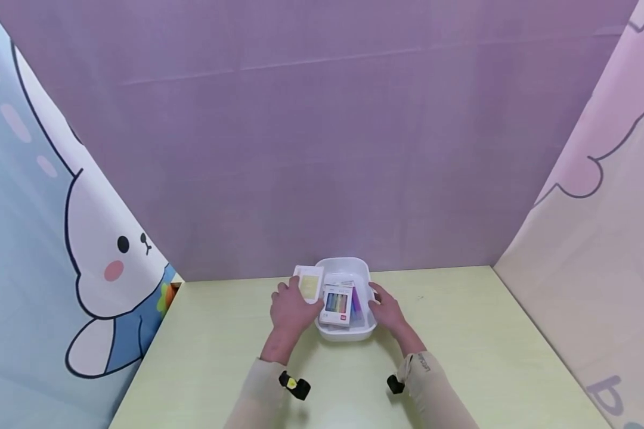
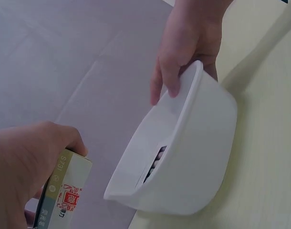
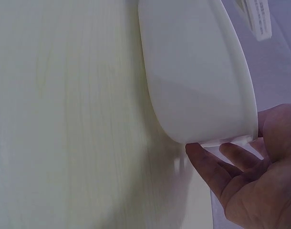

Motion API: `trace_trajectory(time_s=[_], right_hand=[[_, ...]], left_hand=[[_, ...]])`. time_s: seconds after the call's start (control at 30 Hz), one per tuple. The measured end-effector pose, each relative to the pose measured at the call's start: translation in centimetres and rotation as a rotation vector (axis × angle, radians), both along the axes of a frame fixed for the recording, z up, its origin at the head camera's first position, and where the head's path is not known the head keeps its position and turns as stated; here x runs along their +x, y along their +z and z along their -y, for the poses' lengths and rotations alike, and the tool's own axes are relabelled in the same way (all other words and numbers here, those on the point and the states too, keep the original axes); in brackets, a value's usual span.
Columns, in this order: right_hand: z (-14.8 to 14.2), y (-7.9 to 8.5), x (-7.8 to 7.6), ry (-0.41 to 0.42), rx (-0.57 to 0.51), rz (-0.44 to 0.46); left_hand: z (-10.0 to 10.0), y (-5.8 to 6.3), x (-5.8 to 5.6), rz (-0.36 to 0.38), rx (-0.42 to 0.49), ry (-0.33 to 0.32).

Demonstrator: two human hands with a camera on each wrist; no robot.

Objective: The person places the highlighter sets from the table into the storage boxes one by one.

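Observation:
A white plastic basin (image 1: 346,335) stands on the table near its back edge. My right hand (image 1: 387,308) grips the basin's right side, thumb at the rim and fingers along the outer wall in the right wrist view. Above the basin's left rim, my left hand (image 1: 292,307) holds a small white box (image 1: 310,283) with a pale yellow panel; its printed side (image 2: 67,191) reads "S731" in the left wrist view. Inside the basin lies a white box (image 1: 337,305) with a row of coloured sticks pictured or showing on its front. Next to it is a purple item (image 1: 356,301), partly covered.
The pale wood-look table (image 1: 204,363) stretches out on both sides of the basin. A purple cloth wall (image 1: 327,149) rises right behind it. Printed cloth panels close in the left side, with a cartoon rabbit (image 1: 112,256), and the right side (image 1: 595,250).

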State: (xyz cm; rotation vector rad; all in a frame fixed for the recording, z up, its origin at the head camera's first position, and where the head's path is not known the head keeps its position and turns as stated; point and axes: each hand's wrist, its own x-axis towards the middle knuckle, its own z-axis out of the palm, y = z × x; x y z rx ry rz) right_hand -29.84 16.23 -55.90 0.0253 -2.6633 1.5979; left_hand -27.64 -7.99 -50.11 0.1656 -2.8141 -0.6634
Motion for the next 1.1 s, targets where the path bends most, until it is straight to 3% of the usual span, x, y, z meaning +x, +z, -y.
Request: trace_trajectory(time_s=[0.27, 0.63, 0.8, 1.1], right_hand=[[0.5, -0.4, -0.8, 0.010, -0.003, 0.020], [0.7, 0.5, -1.0, 0.006, -0.011, 0.019], [0.8, 0.4, -0.8, 0.020, -0.008, 0.015], [1.0, 0.5, -0.5, 0.013, -0.016, 0.000]], left_hand=[[-2.0, 0.4, -0.2, 0.007, 0.006, 0.004], [-4.1, 0.7, -0.9, 0.016, -0.029, -0.013], [-5.0, 0.2, -0.9, 0.021, -0.041, -0.008], [-5.1, -0.9, -0.3, 0.015, -0.081, -0.082]])
